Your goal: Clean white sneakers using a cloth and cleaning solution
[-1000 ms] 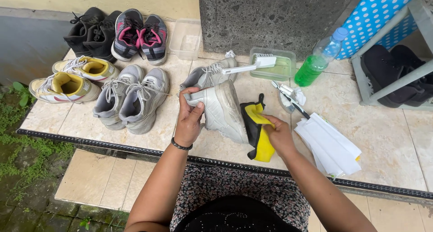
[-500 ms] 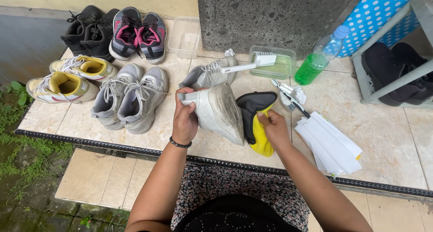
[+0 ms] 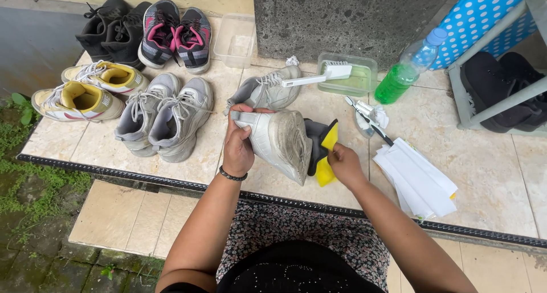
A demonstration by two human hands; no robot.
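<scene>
My left hand [image 3: 238,145] grips a dirty white sneaker [image 3: 279,142] by its upper, with the sole turned toward me and tilted on its side above the tiled ledge. My right hand [image 3: 343,165] holds a yellow and black cloth [image 3: 322,150] pressed against the right side of that sneaker's sole. Just behind the held shoe lies its grey-white mate [image 3: 265,90] on the tiles.
Several pairs of shoes [image 3: 162,116] stand on the left of the tiled ledge [image 3: 490,179]. A green tub [image 3: 350,76] with a white brush [image 3: 319,76], a bottle of green liquid [image 3: 401,73], white folded sheets [image 3: 416,179] and a rack with dark shoes [image 3: 501,90] are on the right.
My left hand has turned the sneaker so its sole faces me more. My right hand with the cloth has shifted along the sole's right edge.
</scene>
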